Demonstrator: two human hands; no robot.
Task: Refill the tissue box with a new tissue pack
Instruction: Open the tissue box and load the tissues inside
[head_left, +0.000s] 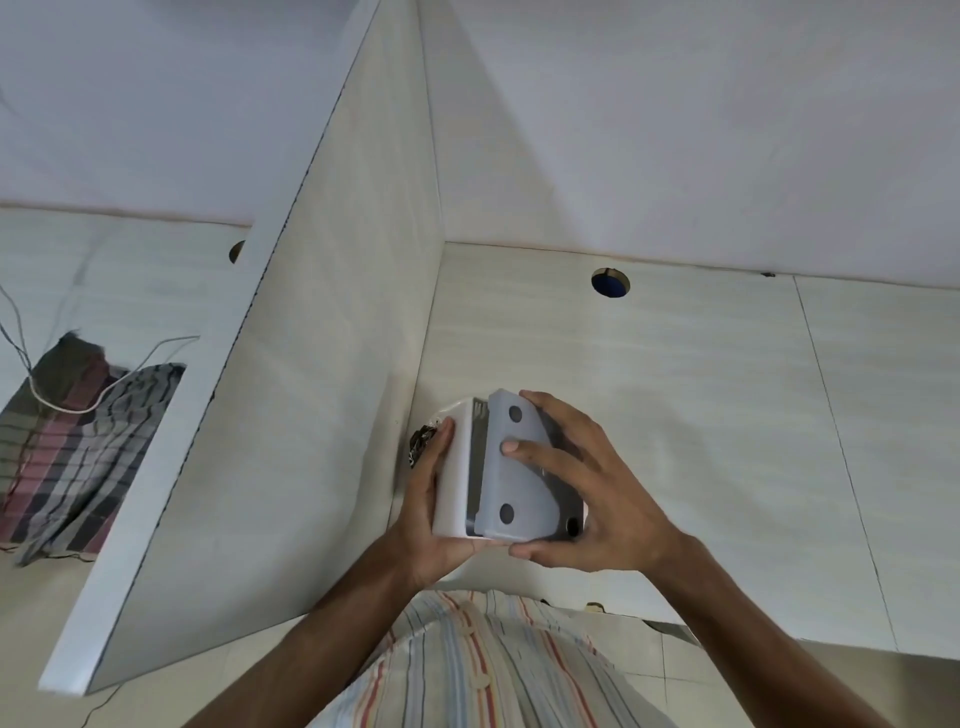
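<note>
Holding the tissue box (453, 470) upturned above the desk (701, 415), left hand (428, 512) gripping its left side; right hand (587, 499) presses the half-slid base panel (511, 467), long axis running away from me.

Two bare hands show at lower centre of the frame, the left hand (431, 499) and the right hand (597, 488). Between them is one white plastic tissue box (457, 467) with one pale grey base panel (514, 467); three dark round pads are visible on that underside. Two round cable holes (610, 283) pierce the pale desk. One upright white divider panel (291, 395) stands left of centre. One striped cloth (78, 447) lies at far left.
</note>
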